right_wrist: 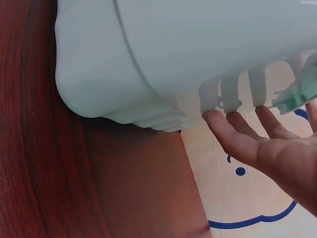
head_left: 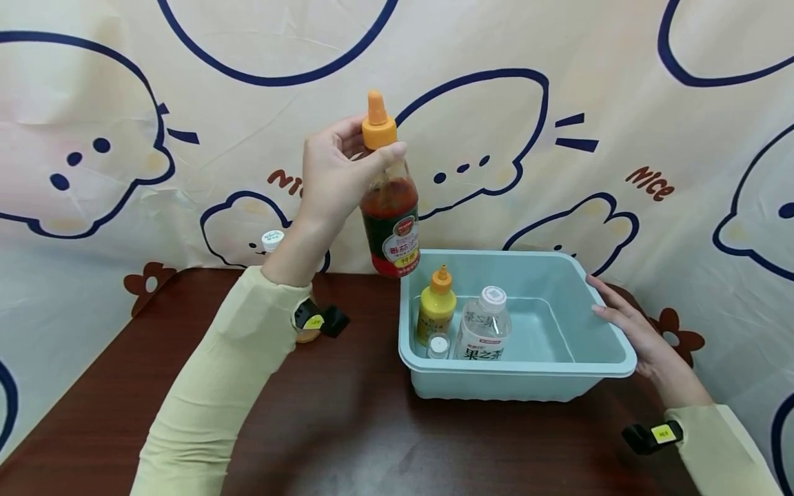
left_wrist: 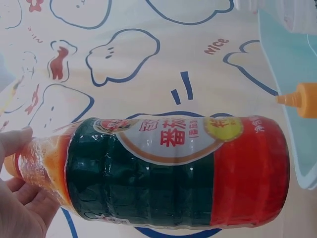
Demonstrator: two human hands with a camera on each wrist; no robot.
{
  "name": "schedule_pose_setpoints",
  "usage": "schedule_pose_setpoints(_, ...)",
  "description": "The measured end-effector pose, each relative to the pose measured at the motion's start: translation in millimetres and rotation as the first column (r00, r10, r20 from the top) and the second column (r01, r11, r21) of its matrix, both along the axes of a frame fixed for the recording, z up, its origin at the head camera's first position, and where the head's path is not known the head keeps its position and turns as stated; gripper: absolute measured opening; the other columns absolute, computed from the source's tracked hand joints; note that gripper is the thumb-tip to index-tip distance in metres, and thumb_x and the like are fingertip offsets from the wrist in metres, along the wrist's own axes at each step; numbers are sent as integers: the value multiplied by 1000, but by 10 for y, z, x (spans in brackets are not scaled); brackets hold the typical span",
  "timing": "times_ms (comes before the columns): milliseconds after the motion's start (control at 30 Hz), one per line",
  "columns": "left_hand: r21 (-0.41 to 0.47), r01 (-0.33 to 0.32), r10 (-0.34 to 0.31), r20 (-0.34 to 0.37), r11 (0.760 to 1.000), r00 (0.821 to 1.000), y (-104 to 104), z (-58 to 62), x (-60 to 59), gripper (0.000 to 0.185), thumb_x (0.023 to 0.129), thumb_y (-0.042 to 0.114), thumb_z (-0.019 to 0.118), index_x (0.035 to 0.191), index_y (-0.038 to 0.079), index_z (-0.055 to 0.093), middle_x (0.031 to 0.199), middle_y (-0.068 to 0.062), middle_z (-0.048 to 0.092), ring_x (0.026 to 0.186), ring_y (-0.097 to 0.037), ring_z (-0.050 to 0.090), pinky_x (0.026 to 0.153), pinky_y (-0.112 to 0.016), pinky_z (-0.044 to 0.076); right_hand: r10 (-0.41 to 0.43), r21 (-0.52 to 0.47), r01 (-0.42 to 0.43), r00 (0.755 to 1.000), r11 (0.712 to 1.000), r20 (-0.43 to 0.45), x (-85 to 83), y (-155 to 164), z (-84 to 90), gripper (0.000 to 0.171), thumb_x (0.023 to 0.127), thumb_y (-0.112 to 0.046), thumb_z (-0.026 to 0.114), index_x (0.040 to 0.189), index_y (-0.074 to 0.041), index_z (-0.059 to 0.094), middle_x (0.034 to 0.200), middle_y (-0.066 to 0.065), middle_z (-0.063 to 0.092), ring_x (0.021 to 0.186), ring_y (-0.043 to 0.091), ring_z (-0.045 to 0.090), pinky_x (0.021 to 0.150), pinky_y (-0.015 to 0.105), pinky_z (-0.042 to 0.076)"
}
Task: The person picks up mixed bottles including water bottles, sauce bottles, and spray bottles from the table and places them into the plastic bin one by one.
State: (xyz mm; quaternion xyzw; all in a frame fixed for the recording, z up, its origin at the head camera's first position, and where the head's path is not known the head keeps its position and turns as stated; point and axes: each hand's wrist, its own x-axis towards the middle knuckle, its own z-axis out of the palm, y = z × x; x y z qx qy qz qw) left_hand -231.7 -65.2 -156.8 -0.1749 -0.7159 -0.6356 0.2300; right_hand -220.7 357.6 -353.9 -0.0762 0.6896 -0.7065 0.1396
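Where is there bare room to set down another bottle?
In the blue tub, bare floor lies right of the clear bottle; the left end is crowded by it, the yellow bottle and a small white-capped one. The table looks free in front of the tub, between the sleeves.

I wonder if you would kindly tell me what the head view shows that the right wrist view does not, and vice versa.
Only the head view shows the left hand holding the red sauce bottle, plus the yellow bottle, clear bottle and small white-capped bottle inside the tub.

Only the right wrist view shows the tub's outer end wall, beside the right hand.

Both show the tub, the right hand, the brown table and the patterned backdrop.
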Motion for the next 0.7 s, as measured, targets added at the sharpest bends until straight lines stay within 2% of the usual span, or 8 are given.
schedule_pose_setpoints(400,25,25,-25,-3,999,1000,141,18,-37,47,78,17,72,119,2,57,113,-9,62,99,-16,59,88,-23,46,19,-22,-19,1000,1000,1,2,6,-6,57,98,-19,40,144,-39,14,126,-12,33,98,7,60,74,46,51)
schedule_pose_setpoints(700,50,58,-57,-30,997,998,269,54,-69,47,78,16,72,120,1,56,114,-9,62,99,-15,60,87,-21,46,-3,8,3,1000,1000,3,4,21,14,56,97,-19,40,144,-39,15,128,-12,33,96,7,60,73,45,52)
